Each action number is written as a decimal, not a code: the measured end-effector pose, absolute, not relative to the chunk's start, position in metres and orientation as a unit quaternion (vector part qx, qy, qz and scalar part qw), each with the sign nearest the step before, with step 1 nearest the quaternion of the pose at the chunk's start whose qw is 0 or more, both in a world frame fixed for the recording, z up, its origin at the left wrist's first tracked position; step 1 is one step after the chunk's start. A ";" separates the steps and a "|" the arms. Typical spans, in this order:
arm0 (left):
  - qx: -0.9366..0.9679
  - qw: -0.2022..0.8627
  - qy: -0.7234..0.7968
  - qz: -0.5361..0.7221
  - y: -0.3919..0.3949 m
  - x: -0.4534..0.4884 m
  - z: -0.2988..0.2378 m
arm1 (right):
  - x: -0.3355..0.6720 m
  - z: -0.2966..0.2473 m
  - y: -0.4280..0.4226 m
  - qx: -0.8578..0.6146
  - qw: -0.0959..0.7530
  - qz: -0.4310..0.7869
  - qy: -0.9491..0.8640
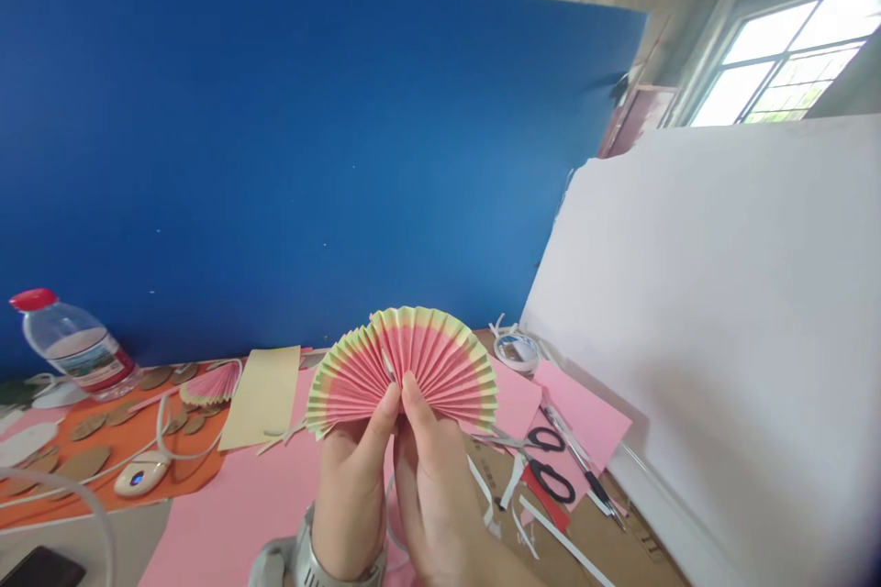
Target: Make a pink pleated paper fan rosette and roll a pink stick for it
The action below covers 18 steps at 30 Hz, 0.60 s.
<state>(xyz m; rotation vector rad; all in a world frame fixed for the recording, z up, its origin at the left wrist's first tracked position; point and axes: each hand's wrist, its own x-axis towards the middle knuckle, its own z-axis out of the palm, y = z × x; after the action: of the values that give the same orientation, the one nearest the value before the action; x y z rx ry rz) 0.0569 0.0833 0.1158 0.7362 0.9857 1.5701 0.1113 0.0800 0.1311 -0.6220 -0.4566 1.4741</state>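
Observation:
A pleated paper fan [440,348], pink with a yellow-green outer edge, is spread in a half circle in front of me. My left hand [354,477] pinches its lower middle with the thumb in front and fingers behind. Beside it, my right hand [430,468] grips the same spot, its thumb close to the left one. A narrow gap shows between the fan's two halves, just above the thumbs. The fingers behind the paper are mostly hidden. Pink paper [234,504] lies below on the table.
Black-handled scissors [551,481], a pen [606,495], a tape roll [516,351] and paper strips lie at right. To the left are a bottle [83,353], a smaller pleated fan [211,385], yellow paper [262,394] and a white corded device [142,474]. Blue [309,138] and white [730,312] panels border the table.

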 end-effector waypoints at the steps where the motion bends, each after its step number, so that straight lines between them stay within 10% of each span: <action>1: 0.309 0.544 0.411 0.663 0.084 0.056 0.117 | 0.111 0.132 0.080 -0.274 0.673 0.654 -0.210; 18: 0.377 0.498 0.418 0.659 0.087 0.052 0.119 | 0.112 0.139 0.084 -0.284 0.662 0.659 -0.215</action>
<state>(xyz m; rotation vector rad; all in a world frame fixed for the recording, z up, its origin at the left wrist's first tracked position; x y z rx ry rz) 0.0524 0.0866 0.1187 0.9131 1.0126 1.5949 0.1123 0.0838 0.1393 -0.6419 -0.4853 1.4908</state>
